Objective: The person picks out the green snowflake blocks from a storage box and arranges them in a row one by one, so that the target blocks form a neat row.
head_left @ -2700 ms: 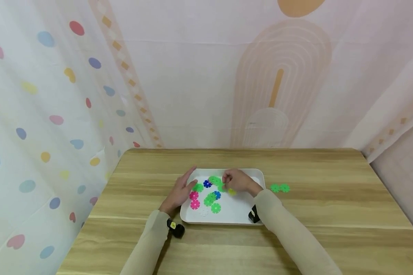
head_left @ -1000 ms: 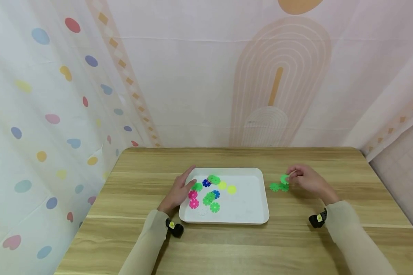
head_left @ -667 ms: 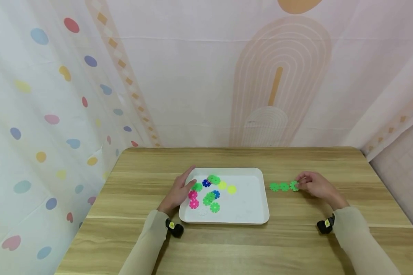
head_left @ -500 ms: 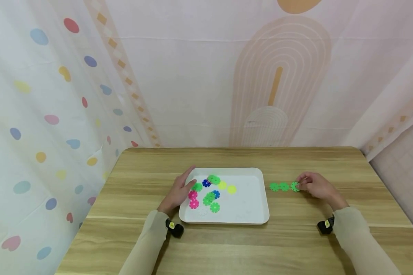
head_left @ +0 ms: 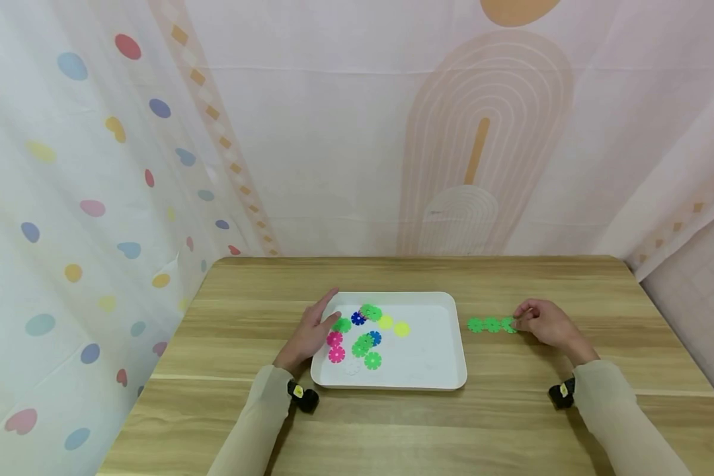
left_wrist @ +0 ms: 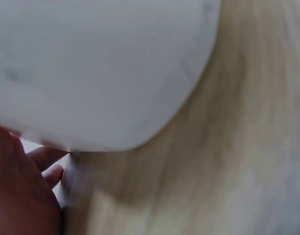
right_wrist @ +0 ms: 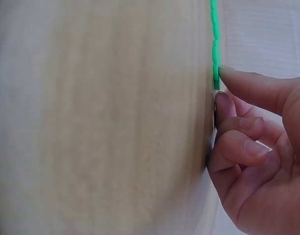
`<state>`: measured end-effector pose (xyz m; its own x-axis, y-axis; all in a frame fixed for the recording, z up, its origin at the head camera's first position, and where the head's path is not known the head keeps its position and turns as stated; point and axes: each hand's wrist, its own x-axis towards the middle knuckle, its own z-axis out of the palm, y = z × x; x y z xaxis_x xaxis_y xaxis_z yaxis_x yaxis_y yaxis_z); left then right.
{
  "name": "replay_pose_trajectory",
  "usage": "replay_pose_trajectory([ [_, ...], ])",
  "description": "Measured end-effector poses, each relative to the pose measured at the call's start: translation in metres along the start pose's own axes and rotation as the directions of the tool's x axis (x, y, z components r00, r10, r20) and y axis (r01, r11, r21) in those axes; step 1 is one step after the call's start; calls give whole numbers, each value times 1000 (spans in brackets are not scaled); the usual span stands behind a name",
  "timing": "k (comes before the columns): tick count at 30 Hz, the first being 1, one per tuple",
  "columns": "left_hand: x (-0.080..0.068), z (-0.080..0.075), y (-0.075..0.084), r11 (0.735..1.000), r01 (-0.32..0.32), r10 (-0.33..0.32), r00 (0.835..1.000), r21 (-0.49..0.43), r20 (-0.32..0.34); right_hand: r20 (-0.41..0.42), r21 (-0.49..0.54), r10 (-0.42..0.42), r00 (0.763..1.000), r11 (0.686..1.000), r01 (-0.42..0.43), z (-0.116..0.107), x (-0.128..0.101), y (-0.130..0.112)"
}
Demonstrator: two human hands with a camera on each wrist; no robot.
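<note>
My right hand has thumb and fingertips on the outermost of three green snowflake discs, which lie in a row on the table right of the tray. In the right wrist view, the row shows edge-on as a thin green strip, with the thumb at its end and the fingers curled below. My left hand rests at the left rim of a white tray, its thumb reaching inside. The left wrist view has the tray's wall with fingertips beside it.
Inside the tray lie several loose snowflake discs: green, pink, blue, yellow and a white one. The wooden table meets a patterned curtain at its back edge.
My right hand has carried a green snowflake disc from the tray to the right and set it at the row's right end. My left hand has stayed at the tray's rim.
</note>
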<state>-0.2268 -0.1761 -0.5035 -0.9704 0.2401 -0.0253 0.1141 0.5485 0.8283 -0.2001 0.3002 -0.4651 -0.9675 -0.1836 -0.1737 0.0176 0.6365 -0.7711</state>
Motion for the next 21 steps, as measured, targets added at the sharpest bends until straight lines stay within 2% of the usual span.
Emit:
replay_pose_trajectory([
  [8,0,0,2,1000,-5,5,1000,4,-7,13,2,-9,1000,1000,8,-1,2,-1],
  [12,0,0,1,1000,-5,5,1000,10,-4,5,-36,-35,999,999,36,-2,4,-6],
  [21,0,0,1,1000,0,0,1000,1,2,3,-86,-80,997,993,80,-1,19,-43],
])
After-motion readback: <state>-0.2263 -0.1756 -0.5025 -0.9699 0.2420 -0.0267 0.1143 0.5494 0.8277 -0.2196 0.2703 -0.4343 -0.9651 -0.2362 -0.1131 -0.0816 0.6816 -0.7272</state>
